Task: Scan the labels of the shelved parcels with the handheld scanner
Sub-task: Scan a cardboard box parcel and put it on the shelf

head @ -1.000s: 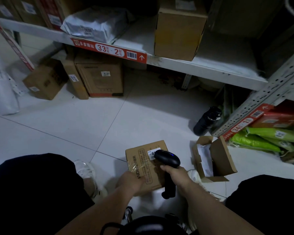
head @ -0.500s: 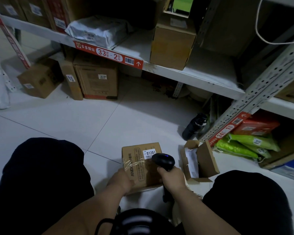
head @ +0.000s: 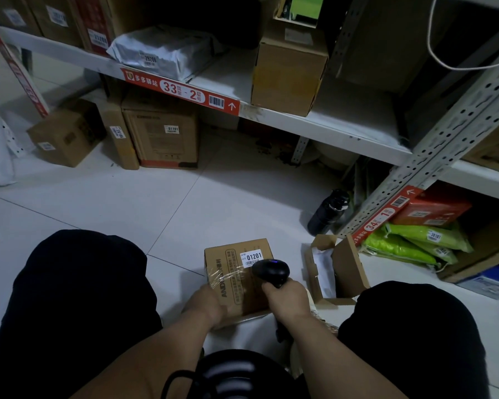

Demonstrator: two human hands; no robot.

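A seated person steadies a small cardboard parcel on the floor between the knees, left hand gripping its near corner, while the right hand, fingers wrapped round the handheld scanner, aims at the 01201 label. Scanning appears under way; next, probably another parcel from the shelf.

Parcel on floor between my knees, my left hand on its near-left edge. Scanner in my right hand, over its label. Open box just right; bottle behind that.
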